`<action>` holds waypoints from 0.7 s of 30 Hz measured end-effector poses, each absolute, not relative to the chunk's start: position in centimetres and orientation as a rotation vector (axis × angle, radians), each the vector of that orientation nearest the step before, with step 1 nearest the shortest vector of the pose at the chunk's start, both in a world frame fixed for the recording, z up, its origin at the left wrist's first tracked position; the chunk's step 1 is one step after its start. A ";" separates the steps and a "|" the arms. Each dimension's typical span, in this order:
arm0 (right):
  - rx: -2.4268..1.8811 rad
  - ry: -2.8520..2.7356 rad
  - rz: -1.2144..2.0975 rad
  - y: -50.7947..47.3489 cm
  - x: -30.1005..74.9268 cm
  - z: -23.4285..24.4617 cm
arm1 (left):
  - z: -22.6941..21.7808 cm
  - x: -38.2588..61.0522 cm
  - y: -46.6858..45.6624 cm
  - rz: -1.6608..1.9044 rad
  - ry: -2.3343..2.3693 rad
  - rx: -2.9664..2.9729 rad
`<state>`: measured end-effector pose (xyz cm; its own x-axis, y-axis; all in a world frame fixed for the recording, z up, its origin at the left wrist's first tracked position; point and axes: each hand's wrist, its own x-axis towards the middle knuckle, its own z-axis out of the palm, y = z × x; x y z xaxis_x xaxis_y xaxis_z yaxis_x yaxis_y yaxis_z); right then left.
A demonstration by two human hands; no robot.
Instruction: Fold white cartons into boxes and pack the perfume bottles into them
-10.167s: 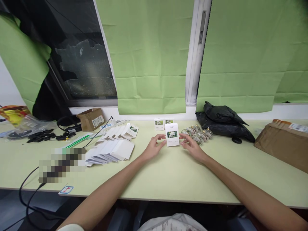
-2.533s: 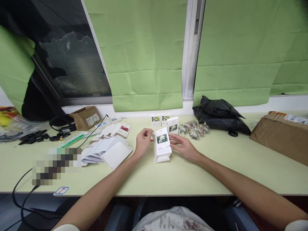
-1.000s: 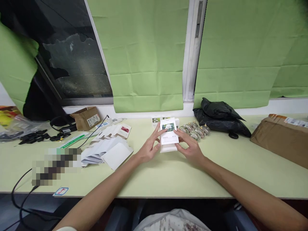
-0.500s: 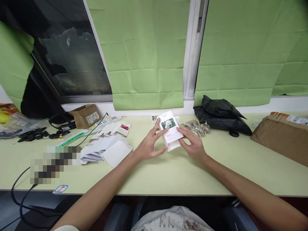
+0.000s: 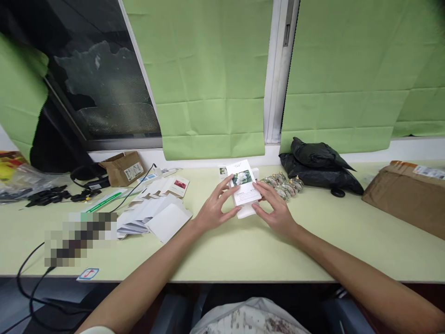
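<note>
Between my hands is a small white cardboard box (image 5: pixel 242 178) with a white flower printed on its face. A plain white flap sticks out at its near end. My left hand (image 5: pixel 216 208) grips the left side, its fingertips on the printed face and its thumb by the flap. My right hand (image 5: pixel 276 208) holds the right edge, thumb at the flap's right side. Just behind the box, another white box (image 5: pixel 223 172) lies partly hidden. Several small clear packets with gold tops (image 5: pixel 283 184) are grouped right of my right hand.
Flattened white boxes (image 5: pixel 170 218) are heaped left of my left hand. A black plastic bag (image 5: pixel 318 167) and a large brown carton (image 5: pixel 406 199) stand at the right. Farther left are a small brown box (image 5: pixel 122 168), black cables and a blurred patch.
The box has turned slightly more upright in view and its near end has shifted a little left. My fingers have shifted slightly along its sides; both hands still hold it.
</note>
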<state>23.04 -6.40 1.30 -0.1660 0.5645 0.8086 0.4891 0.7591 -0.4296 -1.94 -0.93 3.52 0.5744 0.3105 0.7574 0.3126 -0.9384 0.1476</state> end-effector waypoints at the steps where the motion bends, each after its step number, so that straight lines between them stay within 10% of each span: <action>1: -0.814 -1.806 0.084 -6.5 23.0 1.4 | 3.5 -1.9 -1.0 -1.347 -0.549 -2.781; 21: -0.830 -1.790 0.261 -6.6 23.1 1.5 | 3.5 -1.4 -1.9 -1.527 -0.557 -2.940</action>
<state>23.07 -6.56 1.49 -0.1626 0.6474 0.7446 0.4081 0.7312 -0.5467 -1.38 -1.95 3.47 0.5374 0.3849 0.7503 0.1882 -0.9220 0.3382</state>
